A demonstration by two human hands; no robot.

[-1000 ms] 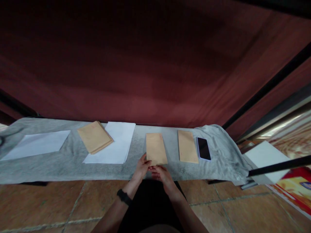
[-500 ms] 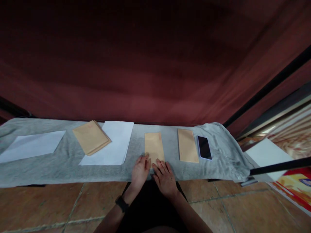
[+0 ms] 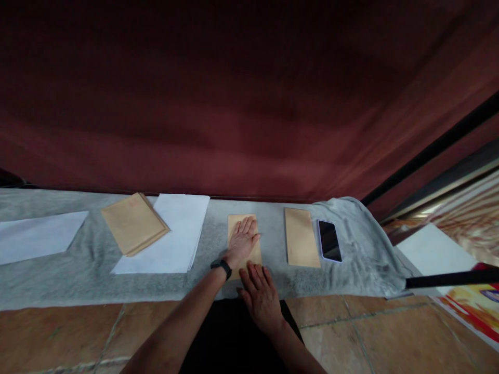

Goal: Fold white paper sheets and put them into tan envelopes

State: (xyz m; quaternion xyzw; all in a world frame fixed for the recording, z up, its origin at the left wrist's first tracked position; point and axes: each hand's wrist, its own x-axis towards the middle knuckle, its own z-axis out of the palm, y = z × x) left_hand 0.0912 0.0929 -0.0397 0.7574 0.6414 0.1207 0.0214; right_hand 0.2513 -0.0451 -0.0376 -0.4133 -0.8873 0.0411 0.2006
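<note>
A brown paper envelope [image 3: 255, 253] lies flat on the grey cloth in front of me, partly covered by my hands. My left hand [image 3: 242, 240], with a dark watch on its wrist, rests flat on the envelope's upper part, fingers stretched out. At the near end of the envelope, my right hand [image 3: 260, 291] lies with its fingers extended and the fingertips on the lower edge. Another brown envelope [image 3: 302, 237] is to the right, with a smartphone [image 3: 329, 241] beside it.
On the left, a stack of brown envelopes [image 3: 134, 223] overlaps white paper sheets [image 3: 183, 228]. Farther left lies another white sheet [image 3: 41, 236]. Grey cloth [image 3: 210, 283] covers the narrow table. A black bar [image 3: 448, 279] crosses at the right, and a dark red curtain [image 3: 234, 156] hangs behind.
My left hand has moved forward from the envelope's near end and flattened over its upper part. My right hand stays at the near edge. The view has shifted slightly.
</note>
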